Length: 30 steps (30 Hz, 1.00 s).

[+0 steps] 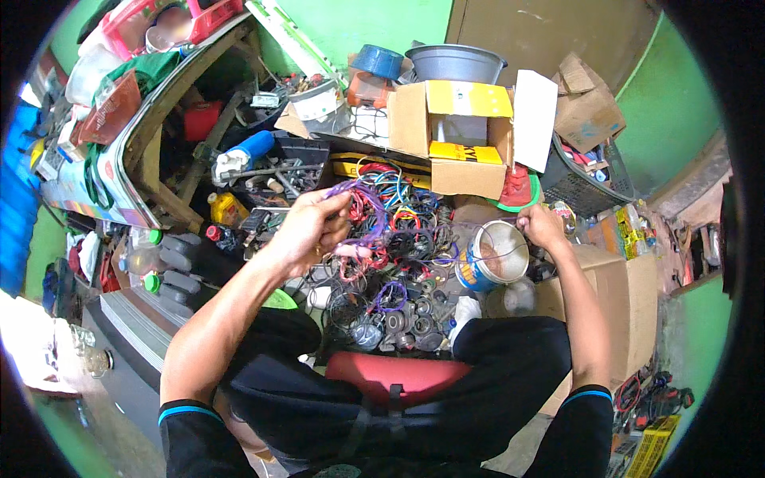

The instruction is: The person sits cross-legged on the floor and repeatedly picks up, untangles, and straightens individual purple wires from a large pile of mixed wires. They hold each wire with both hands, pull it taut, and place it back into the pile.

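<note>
A loose coil of purple wire [368,211] hangs from my left hand [309,229], whose fingers are closed around it above a heap of tangled wires [406,215]. From the coil a thin purple strand [446,260] runs right, across the front of a white and blue bucket [498,253]. My right hand [543,226] is pinched beside the bucket's rim, at the strand's far end; its fingertips are small and partly hidden. Another loop of purple wire [390,296] lies lower in the heap, near several round dark metal parts [414,319].
An open cardboard box [470,171] and a grey basin [456,64] stand behind the heap. At left are a black tray of tools [279,171] and a cluttered wooden table [135,171]. A larger carton [613,299] sits by my right forearm.
</note>
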Each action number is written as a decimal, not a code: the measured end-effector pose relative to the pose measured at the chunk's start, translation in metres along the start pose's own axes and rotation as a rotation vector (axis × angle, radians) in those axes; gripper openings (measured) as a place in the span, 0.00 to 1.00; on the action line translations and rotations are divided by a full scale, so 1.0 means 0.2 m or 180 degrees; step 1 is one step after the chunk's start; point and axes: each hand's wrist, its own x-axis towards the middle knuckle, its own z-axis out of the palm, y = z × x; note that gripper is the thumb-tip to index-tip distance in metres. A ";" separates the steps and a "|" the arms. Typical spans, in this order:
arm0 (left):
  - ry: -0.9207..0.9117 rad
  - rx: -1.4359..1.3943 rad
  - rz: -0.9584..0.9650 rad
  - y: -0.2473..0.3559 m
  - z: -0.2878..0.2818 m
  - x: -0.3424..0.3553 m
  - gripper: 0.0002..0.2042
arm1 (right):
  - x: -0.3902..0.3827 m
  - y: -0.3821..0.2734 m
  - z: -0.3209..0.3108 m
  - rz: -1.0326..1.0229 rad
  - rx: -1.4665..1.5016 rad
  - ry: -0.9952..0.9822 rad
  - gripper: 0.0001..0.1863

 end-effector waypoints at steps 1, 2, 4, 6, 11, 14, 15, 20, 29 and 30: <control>0.0147 0.0101 0.0029 0.02 -0.02 0.01 0.13 | -0.01 -0.01 -0.02 0.0113 0.0029 0.0151 0.09; 0.0291 0.0201 0.0058 0.04 -0.03 0.02 0.12 | -0.01 0.00 -0.03 0.0094 0.0092 0.0229 0.08; 0.0363 0.0353 0.0163 0.05 -0.10 0.04 0.11 | -0.02 -0.03 -0.06 0.0046 0.0244 0.0389 0.08; 0.0561 0.0889 0.0230 0.04 -0.14 0.06 0.12 | -0.04 -0.06 -0.07 0.0024 0.0156 0.0442 0.07; 0.0352 0.1345 0.0226 0.06 -0.27 0.05 0.14 | -0.03 -0.01 -0.09 0.0190 0.0154 0.0518 0.08; 0.0288 0.1347 -0.0060 0.06 -0.24 0.03 0.15 | -0.03 0.02 -0.05 0.0146 0.0052 0.0451 0.08; 0.0221 0.1078 -0.0114 0.07 -0.23 0.03 0.15 | -0.03 0.04 -0.05 0.0209 -0.0051 0.0478 0.09; 0.0147 0.0600 0.0060 0.11 -0.23 0.01 0.15 | -0.02 0.20 0.02 0.0385 -0.0642 0.0563 0.11; 0.0653 -0.0239 0.0471 0.18 -0.51 -0.07 0.15 | -0.15 0.75 0.10 0.1890 -0.1273 0.0360 0.15; 0.0687 -0.0120 0.0576 0.19 -0.52 -0.07 0.14 | -0.17 0.78 0.08 0.2079 -0.1143 0.0519 0.15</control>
